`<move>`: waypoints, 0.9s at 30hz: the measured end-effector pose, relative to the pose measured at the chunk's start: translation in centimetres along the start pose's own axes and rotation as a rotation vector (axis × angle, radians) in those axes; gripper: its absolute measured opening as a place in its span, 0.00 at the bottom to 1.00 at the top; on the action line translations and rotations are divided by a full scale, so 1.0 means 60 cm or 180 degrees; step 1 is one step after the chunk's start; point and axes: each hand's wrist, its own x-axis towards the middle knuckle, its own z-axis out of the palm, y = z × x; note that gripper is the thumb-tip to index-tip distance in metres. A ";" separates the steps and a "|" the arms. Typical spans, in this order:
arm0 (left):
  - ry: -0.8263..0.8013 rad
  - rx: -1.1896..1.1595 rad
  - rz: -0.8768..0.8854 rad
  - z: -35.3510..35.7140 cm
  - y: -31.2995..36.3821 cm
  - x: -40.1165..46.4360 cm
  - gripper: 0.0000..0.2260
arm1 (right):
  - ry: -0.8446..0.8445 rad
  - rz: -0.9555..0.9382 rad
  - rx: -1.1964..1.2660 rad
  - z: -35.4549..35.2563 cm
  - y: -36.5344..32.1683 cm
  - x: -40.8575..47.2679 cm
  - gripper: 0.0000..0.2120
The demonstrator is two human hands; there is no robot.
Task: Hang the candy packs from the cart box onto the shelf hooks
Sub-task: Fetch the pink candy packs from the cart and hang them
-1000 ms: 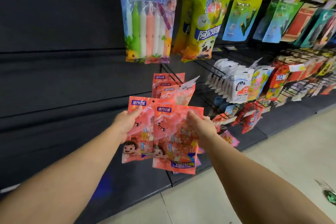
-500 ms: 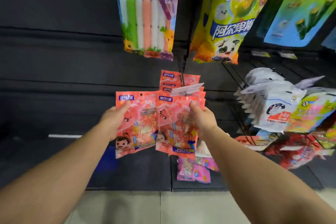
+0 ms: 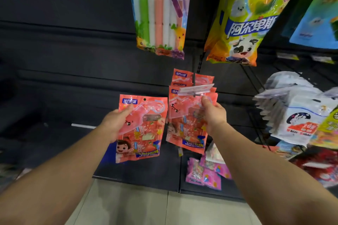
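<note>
Closer to the hook (image 3: 195, 86) than a second ago, the two packs have parted: the right hand (image 3: 213, 115) has its fingers pinched on the top edge of one pack (image 3: 184, 124) just under the hook's label strip, in front of those already hung. Left of the hook, the left hand (image 3: 114, 124) grips a second pack (image 3: 144, 129) by its side edge. These packs look light, thin and crinkly, probably slippery; holding near the punched hole at the top should steady threading.
</note>
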 end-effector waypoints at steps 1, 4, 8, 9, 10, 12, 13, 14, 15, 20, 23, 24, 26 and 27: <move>-0.0051 -0.0008 0.0002 0.001 -0.001 0.000 0.23 | 0.0040 0.0018 0.0036 -0.001 0.002 0.001 0.10; -0.0233 0.0009 0.0010 0.009 -0.005 0.003 0.21 | 0.0109 0.0034 0.0055 -0.004 0.002 0.003 0.10; -0.0533 0.0111 0.0029 0.027 -0.004 -0.002 0.27 | 0.0137 0.0029 0.0025 0.003 -0.005 0.007 0.11; -0.0593 0.0149 0.0042 0.034 -0.002 -0.004 0.27 | 0.0174 0.0032 0.0001 0.004 -0.005 0.010 0.11; -0.0633 0.0184 0.0080 0.041 0.000 -0.008 0.24 | 0.0253 -0.0001 -0.0039 0.005 -0.005 0.013 0.11; -0.0696 0.0211 0.0113 0.059 0.005 -0.016 0.19 | 0.0595 -0.0179 -0.0244 0.003 -0.004 0.021 0.14; -0.0736 0.0228 0.0124 0.068 0.008 -0.020 0.19 | 0.0859 -0.0288 -0.0458 -0.001 -0.005 0.022 0.17; -0.0787 0.0237 0.0139 0.077 0.010 -0.023 0.18 | 0.1109 -0.0403 -0.0644 -0.005 -0.005 0.018 0.18; -0.0829 0.0238 0.0152 0.086 0.012 -0.026 0.19 | 0.1231 -0.0499 -0.0699 -0.009 -0.004 0.015 0.18; -0.0955 0.0214 0.0214 0.143 0.024 -0.032 0.20 | -0.0236 -0.0117 -0.0118 -0.018 0.017 -0.001 0.08; -0.0917 0.0115 0.0261 0.177 0.032 -0.033 0.28 | -0.0682 -0.0010 -0.0233 -0.023 0.010 -0.002 0.08; -0.0874 0.0064 0.0262 0.186 0.033 -0.030 0.28 | -0.0687 -0.0047 -0.0258 -0.025 0.006 0.001 0.08; -0.0799 -0.0057 0.0254 0.202 0.038 -0.027 0.22 | -0.0625 -0.0127 -0.0259 -0.029 -0.006 0.007 0.07; -0.0784 -0.0127 0.0239 0.208 0.042 -0.027 0.21 | -0.0570 -0.0187 -0.0267 -0.030 -0.013 0.009 0.06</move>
